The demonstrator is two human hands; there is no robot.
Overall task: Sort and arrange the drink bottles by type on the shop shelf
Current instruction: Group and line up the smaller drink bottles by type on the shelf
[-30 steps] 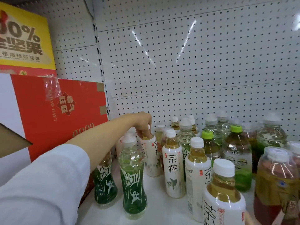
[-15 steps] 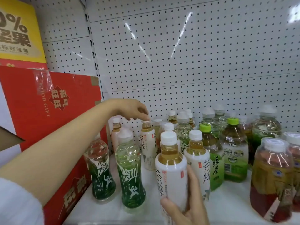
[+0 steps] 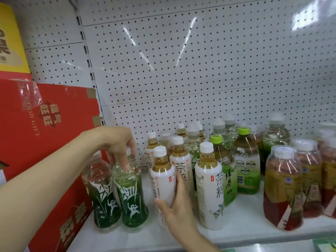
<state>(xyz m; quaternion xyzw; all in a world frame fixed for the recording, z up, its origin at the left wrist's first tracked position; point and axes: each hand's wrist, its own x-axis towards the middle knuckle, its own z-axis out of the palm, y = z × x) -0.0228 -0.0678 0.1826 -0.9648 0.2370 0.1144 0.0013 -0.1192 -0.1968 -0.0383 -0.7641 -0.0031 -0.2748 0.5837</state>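
My left hand (image 3: 116,144) grips the cap and neck of a green-label bottle (image 3: 131,200) at the front left of the white shelf (image 3: 241,224). A second green-label bottle (image 3: 102,199) stands touching it on its left. My right hand (image 3: 179,204) is wrapped around a white-label tea bottle (image 3: 161,179) with a white cap. More white-label tea bottles (image 3: 209,186) stand right beside and behind it. To the right are green-capped green tea bottles (image 3: 245,164) and red-label tea bottles (image 3: 283,188).
A red cardboard box (image 3: 45,142) stands against the shelf's left end, touching the green-label bottles. A perforated white back panel (image 3: 200,70) rises behind the bottles. The shelf's front edge (image 3: 254,242) runs along the bottom right.
My left hand dropped from the back-row tea bottles onto the green-label bottle's top. My right hand carried the white-label tea bottle in from below to the shelf, beside the other white-label bottles.
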